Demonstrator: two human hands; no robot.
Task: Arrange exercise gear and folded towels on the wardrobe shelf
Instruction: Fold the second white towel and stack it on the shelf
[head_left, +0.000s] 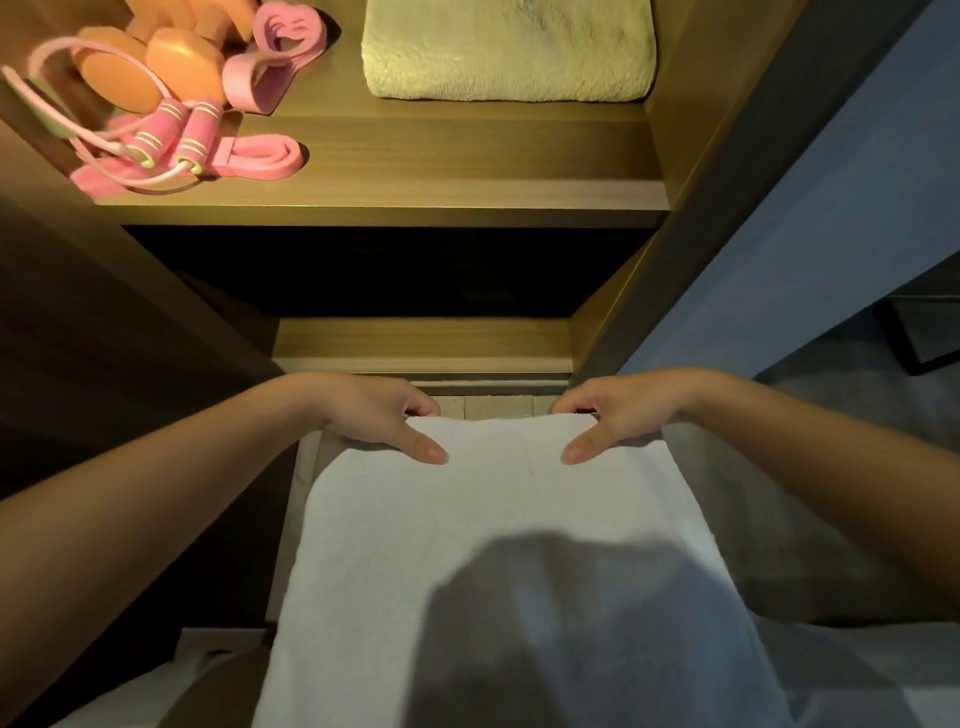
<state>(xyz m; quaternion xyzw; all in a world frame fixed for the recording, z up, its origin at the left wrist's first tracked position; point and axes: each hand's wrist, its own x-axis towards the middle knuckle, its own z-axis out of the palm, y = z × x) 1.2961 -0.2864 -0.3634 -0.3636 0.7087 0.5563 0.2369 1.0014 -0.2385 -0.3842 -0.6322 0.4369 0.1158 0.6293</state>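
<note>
White terry towel, one long flat rectangle, runs from the grip back toward the person. The left hand pinches its far edge, thumb flat on top and fingers curled over the edge. The right hand mirrors it, with a bare span of edge between them. Above and beyond the grip, the brown wooden wardrobe shelf carries two smooth orange dumbbell heads at the left, with one skipping rope with two pink striped handles and flat pink elastic bands. Open board lies straight above the grip. To the right sits one folded pale-yellow fluffy towel, near the side wall.
</note>
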